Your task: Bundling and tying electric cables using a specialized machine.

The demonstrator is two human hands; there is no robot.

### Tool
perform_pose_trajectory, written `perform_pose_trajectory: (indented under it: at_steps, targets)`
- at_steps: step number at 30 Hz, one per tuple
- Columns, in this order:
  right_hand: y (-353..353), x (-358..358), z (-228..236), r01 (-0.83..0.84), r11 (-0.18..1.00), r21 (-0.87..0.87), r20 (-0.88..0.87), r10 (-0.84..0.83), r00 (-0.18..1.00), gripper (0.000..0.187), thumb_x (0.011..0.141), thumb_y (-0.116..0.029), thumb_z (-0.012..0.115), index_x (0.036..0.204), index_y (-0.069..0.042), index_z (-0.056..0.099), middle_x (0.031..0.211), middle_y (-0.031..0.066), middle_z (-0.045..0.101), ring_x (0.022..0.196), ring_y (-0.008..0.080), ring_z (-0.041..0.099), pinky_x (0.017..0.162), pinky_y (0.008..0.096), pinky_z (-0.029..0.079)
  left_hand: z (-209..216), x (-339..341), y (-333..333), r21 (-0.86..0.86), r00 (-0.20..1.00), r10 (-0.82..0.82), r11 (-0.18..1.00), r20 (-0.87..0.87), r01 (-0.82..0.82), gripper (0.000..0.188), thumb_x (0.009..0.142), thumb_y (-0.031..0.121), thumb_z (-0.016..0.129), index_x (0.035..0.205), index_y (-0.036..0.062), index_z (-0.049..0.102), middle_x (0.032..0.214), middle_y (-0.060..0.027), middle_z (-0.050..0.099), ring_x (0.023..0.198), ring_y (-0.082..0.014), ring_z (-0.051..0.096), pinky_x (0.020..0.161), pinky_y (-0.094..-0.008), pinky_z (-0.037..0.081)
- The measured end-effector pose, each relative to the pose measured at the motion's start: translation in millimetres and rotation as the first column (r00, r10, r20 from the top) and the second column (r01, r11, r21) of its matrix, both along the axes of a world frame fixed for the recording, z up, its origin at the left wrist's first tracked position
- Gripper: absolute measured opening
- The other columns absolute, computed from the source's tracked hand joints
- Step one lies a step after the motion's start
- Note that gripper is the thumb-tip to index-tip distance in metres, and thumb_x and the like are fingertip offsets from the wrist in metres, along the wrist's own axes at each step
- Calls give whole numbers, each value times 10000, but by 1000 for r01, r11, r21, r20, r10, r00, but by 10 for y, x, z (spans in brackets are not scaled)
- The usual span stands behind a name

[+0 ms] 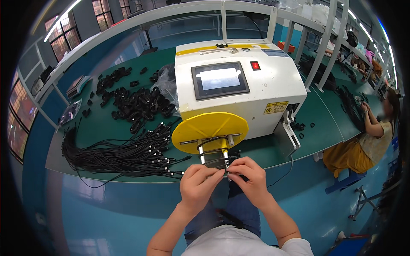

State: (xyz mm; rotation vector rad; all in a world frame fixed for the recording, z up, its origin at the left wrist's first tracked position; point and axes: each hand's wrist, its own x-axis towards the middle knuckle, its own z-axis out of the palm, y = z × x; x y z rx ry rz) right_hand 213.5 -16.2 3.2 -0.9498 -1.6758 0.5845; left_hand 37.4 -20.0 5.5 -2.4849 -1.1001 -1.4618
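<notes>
A white winding machine (256,104) faces me, with a round yellow disc (196,128) on its front. Two pale pins stick out from the disc toward me, and a black cable (209,150) is looped around them. My left hand (197,185) is closed in a pinch at the pins' near ends, its fingertips on the cable. Close against it, my right hand (251,177) pinches the cable too, thumb and forefinger together. The fingers partly hide the stretch of cable between them.
Left of the machine lie a long bundle of black cables (115,151) with pale connector ends and a heap of coiled black cables (143,102) on the green table (98,77). The machine carries a screen (220,80) and a red switch (255,65). A co-worker (376,132) sits at right.
</notes>
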Motion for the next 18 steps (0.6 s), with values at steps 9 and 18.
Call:
perform_pose_trajectory:
  at_steps: [9,18]
  targets:
    - [131,21,98,-96,979,177,280,43,959,168,699,37,716,842,-17,647,796,77,587,655,212,594,553,292,476,288,-266,-286,-206,930,199,969,309,-139,743,611,129,796,1267,-43,491,1180,-186,536,1040,-317,529,894,-381,446]
    - [179,67,141,-203,951,233,433,85,897,129,714,44,695,824,2,641,776,83,593,647,212,597,545,289,474,100,276,24,-93,817,336,901,-468,-424,662,762,140,662,1330,-66,390,1341,-215,448,1271,-366,417,1040,-437,359]
